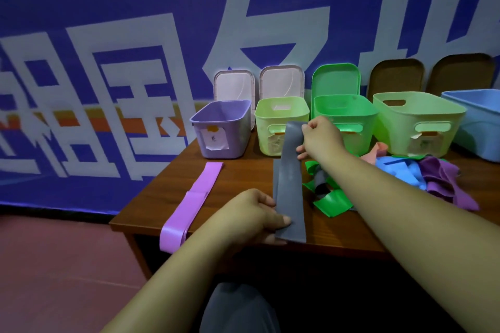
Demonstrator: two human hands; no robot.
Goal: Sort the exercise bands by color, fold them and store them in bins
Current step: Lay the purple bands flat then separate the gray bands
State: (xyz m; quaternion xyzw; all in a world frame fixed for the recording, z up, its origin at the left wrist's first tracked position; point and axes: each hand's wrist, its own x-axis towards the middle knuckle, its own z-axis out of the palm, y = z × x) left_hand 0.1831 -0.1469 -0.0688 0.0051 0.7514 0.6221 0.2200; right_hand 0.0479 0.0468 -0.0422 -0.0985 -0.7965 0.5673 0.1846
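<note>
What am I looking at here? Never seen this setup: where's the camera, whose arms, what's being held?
No robot: one camera on a person's head, looking down at their own bare arms. The left hand grips the near end of a grey band; the right hand pinches its far end, holding it out over the table. A lilac band lies to the left, a mixed-colour pile of bands to the right. Open bins line the back.

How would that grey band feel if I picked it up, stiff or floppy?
Probably floppy: the grey band runs straight only where the left hand and right hand hold its ends, and the loose bands beside it lie crumpled. Likely light: a thin strip, pinched by fingers. Its faint sheen hints it could be slippery.
</note>
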